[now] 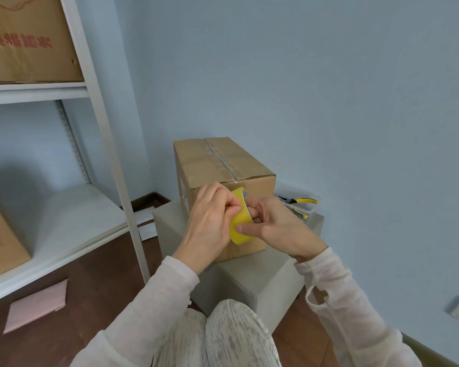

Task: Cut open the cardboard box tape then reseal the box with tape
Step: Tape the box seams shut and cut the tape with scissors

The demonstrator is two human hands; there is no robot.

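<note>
A brown cardboard box [217, 162] stands on a grey cube stool [252, 276], with clear tape running along its top seam. In front of the box's near face I hold a yellow tape roll [239, 226]. My right hand [276, 226] grips the roll, with fingers through its core and the thumb on the outer face. My left hand [210, 218] pinches at the roll's outer surface with curled fingertips. The box's near face is partly hidden behind both hands.
A clear plastic tub [306, 207] holding yellow-handled pliers [300, 200] sits on the stool right of the box. A white metal shelf [72, 229] with cardboard boxes stands at left. A pink envelope [37, 305] lies on the wooden floor. My knee [231, 329] is below the stool.
</note>
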